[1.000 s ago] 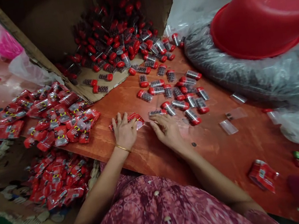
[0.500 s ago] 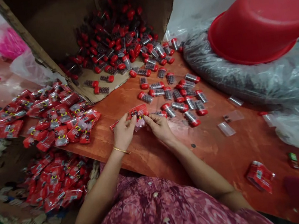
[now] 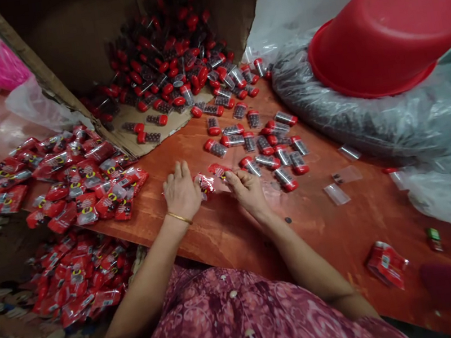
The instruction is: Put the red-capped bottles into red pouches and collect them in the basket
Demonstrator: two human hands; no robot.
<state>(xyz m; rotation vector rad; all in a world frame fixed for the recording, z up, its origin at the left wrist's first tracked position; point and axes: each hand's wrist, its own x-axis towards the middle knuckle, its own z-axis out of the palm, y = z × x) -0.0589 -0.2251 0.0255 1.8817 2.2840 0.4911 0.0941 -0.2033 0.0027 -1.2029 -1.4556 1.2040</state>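
The right grip (image 3: pixel 247 191) is clamped on a red packet (image 3: pixel 216 171) at mid-counter (image 3: pixel 338 231); the left grip (image 3: pixel 182 192) stands open just beside it. Finished packets (image 3: pixel 93 201) lie heaped to the left; many loose tubes (image 3: pixel 249 142) remain.

You had no legible wording in view. The glossy red foil packets (image 3: pixel 107 206) heaped on the wooden tabletop (image 3: pixel 337 225) carried a printed round yellow-and-black mark, but any lettering on it was too small and blurred to read. The crumpled red foil packet (image 3: pixel 387 265) at the lower right showed a small pale rectangular patch, with nothing on it that you could make out. The tiny green-and-red item (image 3: pixel 434 239) beyond it also bore markings too small to read.
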